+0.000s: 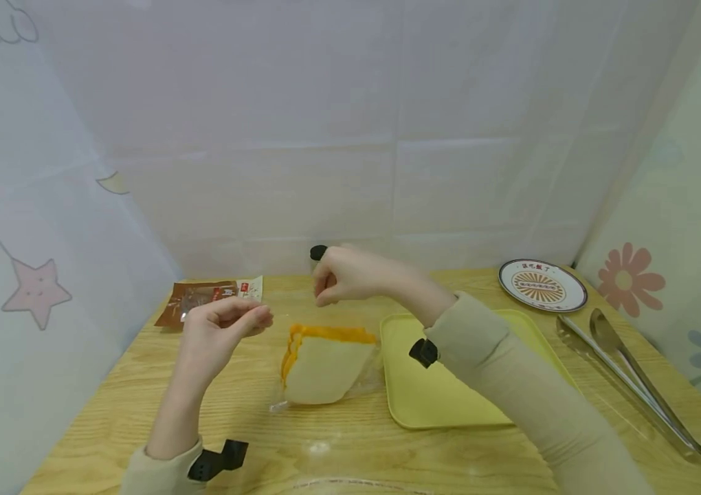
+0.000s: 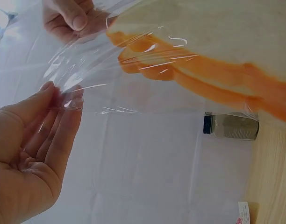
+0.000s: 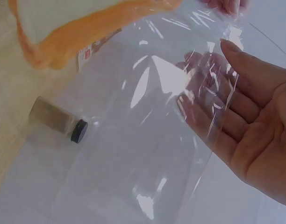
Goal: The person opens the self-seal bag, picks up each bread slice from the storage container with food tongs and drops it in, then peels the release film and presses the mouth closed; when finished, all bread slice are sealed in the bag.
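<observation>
Sliced bread (image 1: 326,368) with orange crusts lies inside a clear plastic bag (image 3: 147,121), in front of me. My left hand (image 1: 217,333) pinches one side of the bag's loose film between thumb and fingers, left of the bread. Beyond the bread, my right hand (image 1: 350,273) pinches the opposite part of the film. In the left wrist view the film stretches between both hands, with the bread slices (image 2: 203,51) at its other end. Through the clear film, the right fingers (image 3: 199,116) show in the right wrist view.
A yellow tray (image 1: 443,405) lies right of the bread, under my right forearm. Further right are metal tongs (image 1: 635,381) and a patterned plate (image 1: 542,302). A brown packet (image 1: 183,302) sits at the back left, and a black-capped jar (image 2: 234,127) stands near the wall.
</observation>
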The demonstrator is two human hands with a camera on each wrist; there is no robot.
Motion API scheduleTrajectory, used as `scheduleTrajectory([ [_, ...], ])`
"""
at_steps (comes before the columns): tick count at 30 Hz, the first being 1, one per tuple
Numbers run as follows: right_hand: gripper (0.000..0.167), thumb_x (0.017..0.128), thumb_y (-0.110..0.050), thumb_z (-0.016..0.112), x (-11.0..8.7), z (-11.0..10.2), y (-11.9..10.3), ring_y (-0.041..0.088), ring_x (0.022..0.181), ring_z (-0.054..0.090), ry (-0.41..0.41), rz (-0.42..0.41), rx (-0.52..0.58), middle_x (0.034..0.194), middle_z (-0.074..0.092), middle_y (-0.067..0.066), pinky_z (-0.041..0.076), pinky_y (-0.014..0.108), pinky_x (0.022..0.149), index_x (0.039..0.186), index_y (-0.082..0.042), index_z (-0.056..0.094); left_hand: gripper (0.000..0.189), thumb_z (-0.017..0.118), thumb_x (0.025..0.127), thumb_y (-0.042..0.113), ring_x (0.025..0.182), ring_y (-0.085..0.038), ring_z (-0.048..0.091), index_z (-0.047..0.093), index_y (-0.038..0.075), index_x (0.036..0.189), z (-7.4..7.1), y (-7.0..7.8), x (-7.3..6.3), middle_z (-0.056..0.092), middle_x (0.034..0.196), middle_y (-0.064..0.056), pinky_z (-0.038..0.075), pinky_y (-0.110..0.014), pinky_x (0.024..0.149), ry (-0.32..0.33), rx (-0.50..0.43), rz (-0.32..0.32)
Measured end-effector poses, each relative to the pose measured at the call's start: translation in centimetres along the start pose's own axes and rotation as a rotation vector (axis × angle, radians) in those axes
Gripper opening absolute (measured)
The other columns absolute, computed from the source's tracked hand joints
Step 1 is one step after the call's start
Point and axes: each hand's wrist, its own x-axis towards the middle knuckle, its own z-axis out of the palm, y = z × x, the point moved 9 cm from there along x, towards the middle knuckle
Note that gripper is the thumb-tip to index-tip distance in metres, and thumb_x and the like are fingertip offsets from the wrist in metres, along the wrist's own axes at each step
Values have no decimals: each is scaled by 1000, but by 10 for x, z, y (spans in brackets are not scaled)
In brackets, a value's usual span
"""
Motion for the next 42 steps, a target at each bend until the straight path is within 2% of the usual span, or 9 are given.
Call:
scheduleTrajectory([
  [4, 10, 86, -15, 69, 15, 3, -11, 7, 66, 62, -35, 7, -16, 81, 73, 2, 52, 15, 65, 87, -7, 75, 14, 67, 87, 13, 73, -10, 69, 72, 1, 93, 0, 0, 0, 72, 80, 4, 60, -26, 69, 6, -10, 7],
  [11, 14, 87, -9, 66, 32, 13, -28, 6, 55, 52, -72, -59, -25, 65, 66, 4, 45, 14, 56, 75, -6, 73, 12, 66, 88, 11, 74, -9, 68, 72, 2, 94, 2, 4, 1, 71, 81, 6, 59, -23, 69, -7, 15, 44],
  [18, 16, 89, -8, 64, 38, 17, -35, 16, 64, 67, -90, -55, 2, 71, 71, 5, 52, 14, 57, 78, -7, 75, 13, 66, 88, 11, 74, -9, 69, 72, 2, 94, 3, 4, 2, 71, 80, 5, 59, -23, 68, -8, 26, 40],
  [25, 23, 90, -7, 62, 38, 18, -39, 18, 64, 69, -94, -38, -12, 69, 71, 8, 53, 15, 56, 69, -7, 72, 13, 65, 88, 11, 72, -11, 70, 72, 0, 91, 4, 1, 2, 72, 78, 4, 60, -24, 67, -9, 14, 29],
  [31, 18, 89, -9, 65, 35, 19, -34, 15, 61, 69, -78, -11, 10, 69, 71, 7, 54, 15, 55, 74, -7, 74, 13, 66, 88, 10, 70, -8, 69, 72, 0, 90, 5, 1, 2, 72, 78, -3, 60, -25, 66, 4, 13, 31],
  [36, 17, 87, -9, 67, 30, 19, -26, 14, 60, 69, -77, 7, 32, 69, 72, 7, 55, 16, 55, 72, -6, 73, 12, 64, 89, 8, 71, -6, 69, 72, -1, 92, 6, 1, 1, 73, 80, -9, 59, -24, 66, 0, 5, 46],
  [42, 13, 86, -5, 67, 20, 17, -13, 15, 61, 68, -69, 21, 77, 71, 72, 9, 58, 23, 59, 75, -4, 73, 13, 65, 88, 10, 73, -8, 70, 72, 0, 92, 4, -1, 1, 73, 81, 1, 59, -24, 67, 8, -3, 36],
])
